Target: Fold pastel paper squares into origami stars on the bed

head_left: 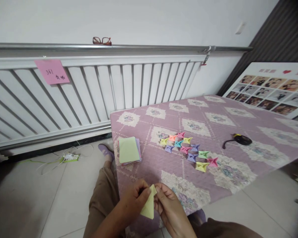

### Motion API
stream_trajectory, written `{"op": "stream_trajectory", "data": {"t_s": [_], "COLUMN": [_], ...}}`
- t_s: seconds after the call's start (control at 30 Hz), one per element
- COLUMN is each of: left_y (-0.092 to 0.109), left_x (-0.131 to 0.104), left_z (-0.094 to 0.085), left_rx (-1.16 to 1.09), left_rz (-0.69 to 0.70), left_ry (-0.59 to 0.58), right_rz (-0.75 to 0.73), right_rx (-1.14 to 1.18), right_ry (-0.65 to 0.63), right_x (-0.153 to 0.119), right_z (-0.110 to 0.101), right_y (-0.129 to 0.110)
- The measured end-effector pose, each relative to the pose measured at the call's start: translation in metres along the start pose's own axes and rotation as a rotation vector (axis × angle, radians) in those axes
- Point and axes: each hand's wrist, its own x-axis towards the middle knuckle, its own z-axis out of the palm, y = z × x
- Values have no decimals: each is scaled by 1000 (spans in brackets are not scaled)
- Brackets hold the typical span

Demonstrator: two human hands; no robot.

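Note:
A pale yellow sheet of folded paper is held up between my two hands, over the near edge of the table. My left hand pinches its left side, thumb on top. The fingers of my right hand are closed on the small folded tip at its upper right. Beyond my hands lies a stack of coloured paper, light green on top. To its right, several small folded paper shapes in pink, yellow, blue, purple and green sit in slanting rows.
A purple flowered cloth covers the table. A black object with a curved strap lies at its right. Behind stand a white radiator and, on its pipe, glasses. A power strip with cables lies on the floor at left.

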Motion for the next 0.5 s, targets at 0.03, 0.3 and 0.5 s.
{"op": "stream_trajectory", "data": {"t_s": [0.03, 0.3, 0.5], "left_y": [1, 0, 7], "left_x": [0, -1, -3], "left_z": [-1, 2, 5], "left_rx": [35, 171, 229], "left_rz": [11, 32, 53], "left_ry": [2, 56, 81], "right_rz": [-4, -100, -176], "right_rx": [-20, -257, -411], "right_ry": [5, 45, 73], "right_x": [0, 2, 1], "right_z": [-1, -8, -8], "right_y": [0, 0, -5]}}
